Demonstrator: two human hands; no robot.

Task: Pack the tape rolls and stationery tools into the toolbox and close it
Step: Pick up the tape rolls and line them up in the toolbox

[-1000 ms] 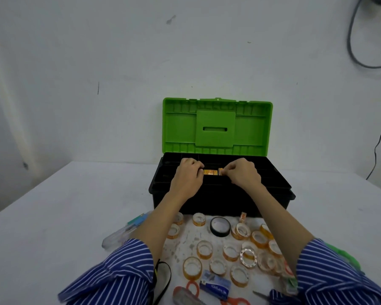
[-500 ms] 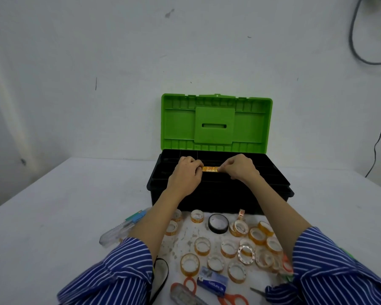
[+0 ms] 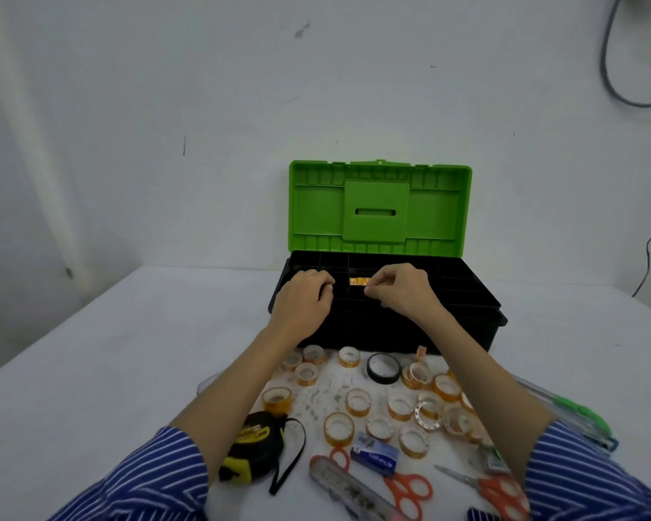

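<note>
Sitting in a middle compartment of the tray, an amber tape roll (image 3: 359, 282) lies inside the black toolbox (image 3: 388, 325), whose green lid (image 3: 379, 208) stands upright against the wall. A second ago both hands pinched this roll between them; now they have drawn apart and it shows free between them. The left hand (image 3: 304, 303) hovers over the left part of the tray, its fingers (image 3: 326, 285) curled in a loose fist with nothing seen in them. The right hand (image 3: 401, 291) is just beside the roll on its right, fingers (image 3: 373, 291) pinched narrowly together — whether they touch the roll I cannot tell.

In front of the toolbox, on the white worktop (image 3: 110, 370), many small amber tape rolls (image 3: 358, 402) lie scattered, with one black tape roll (image 3: 383, 367) among them. The view has tilted down since the earlier frame, so more of the near edge shows: a black-and-yellow tape measure (image 3: 249, 447) by the left forearm, a blue staple box (image 3: 374, 453), a clear box cutter (image 3: 348, 490), and two pairs of orange scissors (image 3: 406, 486) — one to the right (image 3: 498, 490). Blue striped sleeves (image 3: 140, 479) frame the bottom corners.
</note>
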